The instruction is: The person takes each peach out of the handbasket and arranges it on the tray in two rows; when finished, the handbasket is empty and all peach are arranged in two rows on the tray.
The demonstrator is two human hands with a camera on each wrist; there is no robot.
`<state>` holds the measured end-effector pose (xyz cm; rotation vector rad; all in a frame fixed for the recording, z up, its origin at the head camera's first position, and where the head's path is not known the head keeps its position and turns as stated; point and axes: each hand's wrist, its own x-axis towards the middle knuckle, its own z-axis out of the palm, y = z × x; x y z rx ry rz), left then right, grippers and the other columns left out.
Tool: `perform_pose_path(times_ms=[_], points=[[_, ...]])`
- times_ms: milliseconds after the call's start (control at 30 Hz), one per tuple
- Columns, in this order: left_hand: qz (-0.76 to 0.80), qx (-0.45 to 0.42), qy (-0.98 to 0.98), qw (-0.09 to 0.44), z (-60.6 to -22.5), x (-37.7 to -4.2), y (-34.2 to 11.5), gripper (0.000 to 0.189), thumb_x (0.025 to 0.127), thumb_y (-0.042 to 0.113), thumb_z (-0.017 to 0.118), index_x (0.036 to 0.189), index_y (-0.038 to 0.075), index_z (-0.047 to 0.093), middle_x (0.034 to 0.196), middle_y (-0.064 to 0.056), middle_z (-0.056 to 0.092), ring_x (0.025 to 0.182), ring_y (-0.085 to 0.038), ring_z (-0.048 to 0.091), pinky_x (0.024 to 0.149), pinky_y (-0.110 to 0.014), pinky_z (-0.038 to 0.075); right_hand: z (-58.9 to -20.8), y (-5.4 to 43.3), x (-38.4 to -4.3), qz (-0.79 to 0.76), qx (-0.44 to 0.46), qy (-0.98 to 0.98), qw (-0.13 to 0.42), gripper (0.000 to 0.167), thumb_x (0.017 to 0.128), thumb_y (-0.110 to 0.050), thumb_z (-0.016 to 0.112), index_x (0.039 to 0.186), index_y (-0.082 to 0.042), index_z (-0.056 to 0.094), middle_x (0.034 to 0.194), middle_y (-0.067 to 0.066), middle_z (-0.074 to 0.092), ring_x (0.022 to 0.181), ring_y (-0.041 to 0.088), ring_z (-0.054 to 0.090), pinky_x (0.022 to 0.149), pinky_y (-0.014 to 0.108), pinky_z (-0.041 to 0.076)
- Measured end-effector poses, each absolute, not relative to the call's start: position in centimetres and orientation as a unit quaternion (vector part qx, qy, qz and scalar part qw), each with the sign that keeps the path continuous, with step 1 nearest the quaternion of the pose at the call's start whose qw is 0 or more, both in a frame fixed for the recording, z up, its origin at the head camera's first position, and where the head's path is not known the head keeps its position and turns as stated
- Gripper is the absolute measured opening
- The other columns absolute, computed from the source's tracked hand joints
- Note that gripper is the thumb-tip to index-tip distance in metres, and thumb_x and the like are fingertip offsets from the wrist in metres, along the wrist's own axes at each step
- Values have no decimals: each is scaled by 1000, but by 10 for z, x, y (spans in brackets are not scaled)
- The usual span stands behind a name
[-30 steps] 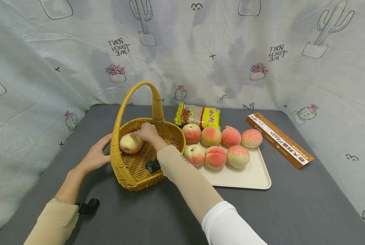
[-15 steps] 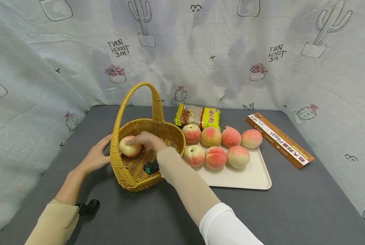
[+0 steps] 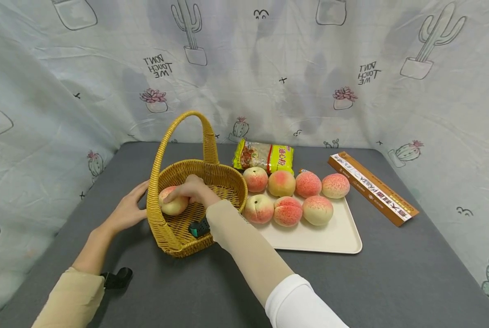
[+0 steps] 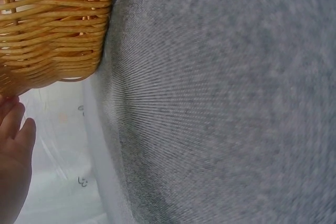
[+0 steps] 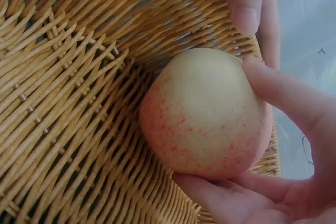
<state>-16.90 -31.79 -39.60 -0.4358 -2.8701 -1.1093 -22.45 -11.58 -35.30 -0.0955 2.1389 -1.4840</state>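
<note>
In the head view a yellow wicker basket [image 3: 168, 237] with a tall handle stands left of the middle of the table. Inside, against its left end, is a pale yellow and pink peach [image 3: 174, 208]. My right hand [image 3: 195, 189] reaches in and holds this peach. The right wrist view shows the thumb on one side of the peach [image 5: 207, 114] and the fingers on the other. At the basket's left end, my left hand [image 3: 126, 210] holds the wall, thumb inside the rim and fingers outside. The left wrist view catches only part of those fingers [image 4: 16, 135].
Right of the basket lies a cream tray [image 3: 322, 239] with several peaches [image 3: 288, 211] in two rows. Behind it is a yellow-ended food packet [image 3: 265, 156]. A long brown pasta box [image 3: 373, 187] lies at the right. A patterned cloth [image 3: 244, 68] hangs behind the table.
My right hand has come lower and nearer on the peach, which has turned so that more pink faces up. The left hand has stayed at the basket's end.
</note>
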Motion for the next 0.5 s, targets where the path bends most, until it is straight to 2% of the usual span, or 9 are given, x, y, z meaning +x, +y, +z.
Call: perform_pose_path(times_ms=[133,300,367,433,500], points=[[-357,-140,-923,18,-396,-169,-318,90,84,26,73,153,0,23,154,-28,22,138,-51,21,106,-70,25,-347,-116,-225,-523,-33,814,249,76,72,-15,88,132,5,46,127,19,45,92,23,56,83,38,57],[-355,-137,-924,21,-398,-171,-319,88,85,24,73,154,0,23,155,-28,22,139,-51,21,106,-70,25,-338,-108,-229,-502,-47,835,222,66,69,-22,90,119,3,55,115,14,51,88,21,52,85,39,57],[-355,-139,-924,23,-399,-171,-319,88,86,24,73,154,1,23,155,-28,22,139,-51,21,106,-70,25,-334,-104,-230,-504,-57,835,212,55,69,-22,90,109,2,60,103,10,55,80,19,54,82,40,57],[-356,-143,-923,26,-400,-171,-319,87,86,23,73,154,1,24,154,-28,22,138,-51,21,106,-70,25,-331,-100,-232,-505,-60,836,204,46,69,-23,90,97,-1,62,92,7,56,73,18,53,71,36,58],[-359,-146,-922,25,-400,-171,-319,87,86,23,72,154,1,23,155,-28,22,138,-51,22,106,-69,26,-327,-96,-233,-509,-71,833,203,36,71,-22,89,76,-5,58,72,2,49,59,15,45,58,32,51]])
